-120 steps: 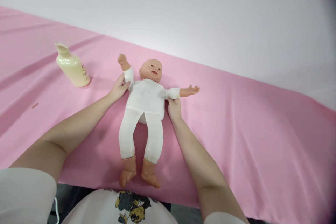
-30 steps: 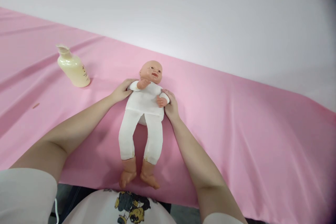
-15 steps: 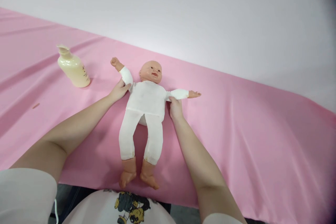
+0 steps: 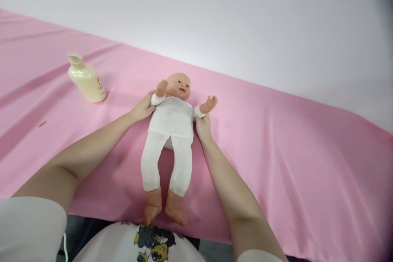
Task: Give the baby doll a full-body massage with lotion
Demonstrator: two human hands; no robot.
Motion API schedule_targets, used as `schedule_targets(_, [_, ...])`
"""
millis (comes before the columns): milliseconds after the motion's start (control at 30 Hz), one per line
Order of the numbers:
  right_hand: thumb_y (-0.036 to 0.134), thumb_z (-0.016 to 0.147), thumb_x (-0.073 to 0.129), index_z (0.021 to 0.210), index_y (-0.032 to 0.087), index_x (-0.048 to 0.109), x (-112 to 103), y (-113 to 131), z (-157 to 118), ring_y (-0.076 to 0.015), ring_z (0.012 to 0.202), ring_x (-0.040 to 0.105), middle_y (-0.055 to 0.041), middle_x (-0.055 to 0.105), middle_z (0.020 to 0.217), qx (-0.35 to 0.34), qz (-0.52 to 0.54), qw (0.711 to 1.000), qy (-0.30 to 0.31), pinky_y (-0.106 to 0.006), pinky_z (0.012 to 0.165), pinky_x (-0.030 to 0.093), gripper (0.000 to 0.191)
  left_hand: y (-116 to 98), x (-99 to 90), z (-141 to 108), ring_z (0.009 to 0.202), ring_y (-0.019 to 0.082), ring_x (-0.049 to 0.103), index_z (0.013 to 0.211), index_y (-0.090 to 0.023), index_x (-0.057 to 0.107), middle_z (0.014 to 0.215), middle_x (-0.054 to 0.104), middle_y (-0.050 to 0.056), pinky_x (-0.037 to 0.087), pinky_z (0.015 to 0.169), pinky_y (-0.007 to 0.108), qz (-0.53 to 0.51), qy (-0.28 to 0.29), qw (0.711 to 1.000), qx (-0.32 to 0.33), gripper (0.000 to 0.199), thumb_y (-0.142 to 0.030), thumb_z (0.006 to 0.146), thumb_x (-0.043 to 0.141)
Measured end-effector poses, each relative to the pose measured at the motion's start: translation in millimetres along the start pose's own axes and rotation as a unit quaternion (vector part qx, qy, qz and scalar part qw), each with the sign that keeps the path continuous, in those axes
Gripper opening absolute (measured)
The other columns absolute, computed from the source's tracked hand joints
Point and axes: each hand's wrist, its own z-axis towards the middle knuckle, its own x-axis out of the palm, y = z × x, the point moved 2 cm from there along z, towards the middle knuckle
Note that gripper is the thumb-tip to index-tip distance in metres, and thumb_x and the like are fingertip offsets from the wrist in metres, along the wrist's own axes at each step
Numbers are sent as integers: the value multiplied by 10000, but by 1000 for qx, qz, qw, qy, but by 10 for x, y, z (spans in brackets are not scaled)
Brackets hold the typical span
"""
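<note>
A baby doll (image 4: pixel 172 120) with a white cloth body lies on its back, head away from me and feet at the near edge. My left hand (image 4: pixel 144 107) is closed round the doll's arm on the left, close to the shoulder. On the other side my right hand (image 4: pixel 203 126) grips the doll's other arm near the shoulder. Both doll forearms point upward, the left one in front of part of the head. Some of my fingers are hidden behind the doll's arms.
A pale yellow pump bottle (image 4: pixel 89 84) stands to the left of the doll. A small thin brownish piece (image 4: pixel 42 123) lies nearer me on the wrinkled pink cloth (image 4: pixel 307 151). Behind the cloth rises a white wall (image 4: pixel 245 20).
The doll's arms, spread out sideways before, are now bent upward and inward. Its body has shifted slightly toward me, and my hands have stayed at its arms.
</note>
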Motion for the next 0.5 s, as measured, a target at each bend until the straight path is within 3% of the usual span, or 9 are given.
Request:
schedule_targets(67, [259,798,568,1084,206,595,-25,-60,20,-217,1051,637,-33,677,1073,34,50,997,-39,-444,1037,498,292,85,-24,8,1250,322,560,1510,-125,232,1420,511,202,461,1064,489,-22,-45,996,-71,763,-370,875,577])
schedule_targets(167, [344,817,618,1107,198,561,-45,-106,28,-205,1042,645,-45,665,1094,42,112,989,-81,-421,1028,505,330,219,-57,18,1267,322,544,1536,-139,48,1438,453,227,458,1063,493,-58,-132,979,-146,948,-470,866,632])
schedule_targets(267, [303,796,632,1186,176,504,-63,-89,11,-230,1105,641,-98,642,1168,22,99,987,-126,-439,1051,499,429,249,-68,27,1363,319,461,1543,-188,-24,1523,350,223,415,1114,484,-78,-171,974,-124,1026,-501,849,664])
schedule_targets(367, [181,755,577,1370,196,360,-82,-10,-20,-241,1243,582,-128,562,1326,-65,36,985,-159,-455,1114,462,652,168,-67,26,1439,315,379,1562,-195,-92,1599,258,215,339,1172,485,-56,-158,982,-88,1033,-486,879,626])
schedule_targets(433, [152,755,532,1452,222,272,-75,43,-40,-232,1315,531,-126,493,1431,-114,-3,983,-142,-470,1165,414,747,97,-63,24,1460,306,352,1581,-174,-61,1589,307,201,294,1200,475,-32,-140,988,-60,973,-453,906,582])
schedule_targets(500, [145,775,492,1472,228,290,-56,82,-51,-229,1342,508,-117,474,1469,-133,-35,985,-100,-491,1198,367,730,46,-48,24,1430,296,393,1595,-169,72,1512,439,179,291,1202,468,-6,-107,994,-16,852,-396,921,541])
